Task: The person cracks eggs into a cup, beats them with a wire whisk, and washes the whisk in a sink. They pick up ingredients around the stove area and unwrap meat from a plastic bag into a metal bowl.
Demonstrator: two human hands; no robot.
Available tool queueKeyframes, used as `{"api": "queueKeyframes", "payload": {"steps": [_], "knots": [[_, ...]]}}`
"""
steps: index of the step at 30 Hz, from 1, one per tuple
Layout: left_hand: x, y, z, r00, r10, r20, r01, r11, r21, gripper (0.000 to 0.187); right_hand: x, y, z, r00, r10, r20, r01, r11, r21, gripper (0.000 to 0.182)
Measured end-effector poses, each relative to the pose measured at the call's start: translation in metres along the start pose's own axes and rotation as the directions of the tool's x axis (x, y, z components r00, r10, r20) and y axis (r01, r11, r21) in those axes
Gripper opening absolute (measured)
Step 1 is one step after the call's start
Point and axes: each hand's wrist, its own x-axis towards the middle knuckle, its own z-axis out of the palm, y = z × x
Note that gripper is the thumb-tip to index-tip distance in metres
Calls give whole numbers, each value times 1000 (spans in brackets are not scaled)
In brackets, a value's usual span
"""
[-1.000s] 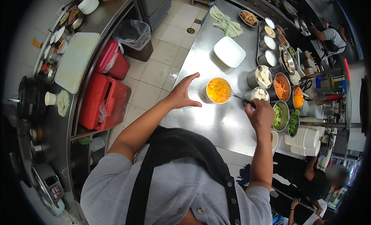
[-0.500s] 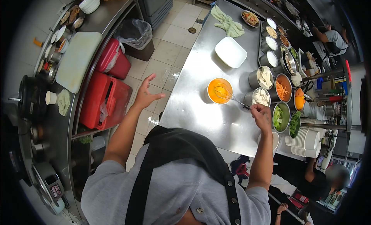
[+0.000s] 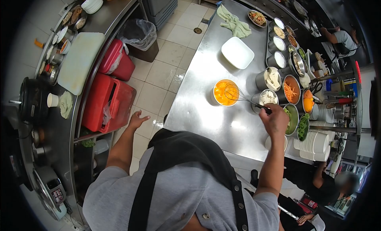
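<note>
My right hand (image 3: 274, 119) is closed around the black handle of a wire whisk (image 3: 237, 92). The whisk's wires are in or just over a white bowl (image 3: 214, 96) of orange-yellow liquid on the steel table (image 3: 194, 92). My left hand (image 3: 137, 120) hangs over the floor to the left of the table, holding nothing, its fingers apart. Close beyond the whisk handle are metal tins of white pieces (image 3: 268, 97) and of shredded orange vegetable (image 3: 291, 91). Farther up the table lies an empty white square dish (image 3: 237, 53).
A green cloth (image 3: 236, 24) and a plate of food (image 3: 258, 19) are at the far end. Stacked white bowls (image 3: 313, 145) stand at the right. Red bins (image 3: 104, 104) and a counter with a cutting board (image 3: 81, 62) are left. Co-workers (image 3: 331, 183) stand at lower right.
My left hand has dropped down and toward my body. My right hand has moved slightly up and right with the whisk, whose handle now slants differently. At lower right, a co-worker and a pole have shifted.
</note>
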Motion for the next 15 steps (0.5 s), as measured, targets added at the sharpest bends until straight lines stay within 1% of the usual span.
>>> {"api": "queueKeyframes", "payload": {"steps": [2,5,6,8,9,11,12,13,15], "knots": [[0,-44,13,994,-99,42,97,995,36,92,5,-7,19,996,-91,20,93,983,-161,21],[-15,-63,18,975,-196,102,192,980,41,91,7,-11,46,996,-78,36,81,992,-101,23],[-18,-62,18,974,-201,104,198,980,36,91,7,-10,48,996,8,86,-5,1000,-31,23],[-24,-62,19,971,-215,106,214,977,20,90,8,-7,51,966,158,205,-180,979,95,24],[-24,-63,20,977,-196,87,196,981,8,89,5,1,55,967,172,190,-203,966,158,23],[-21,-65,22,982,-176,74,177,984,-2,88,1,12,55,956,199,217,-257,923,285,23],[-19,-64,23,984,-166,69,166,986,-6,87,-2,19,56,949,212,233,-285,894,345,22],[-17,-62,22,985,-161,63,162,987,-2,87,-5,27,61,943,230,242,-318,837,444,22],[-13,-56,21,987,-151,55,151,988,8,86,-10,39,62,937,228,264,-335,798,501,21]]}}
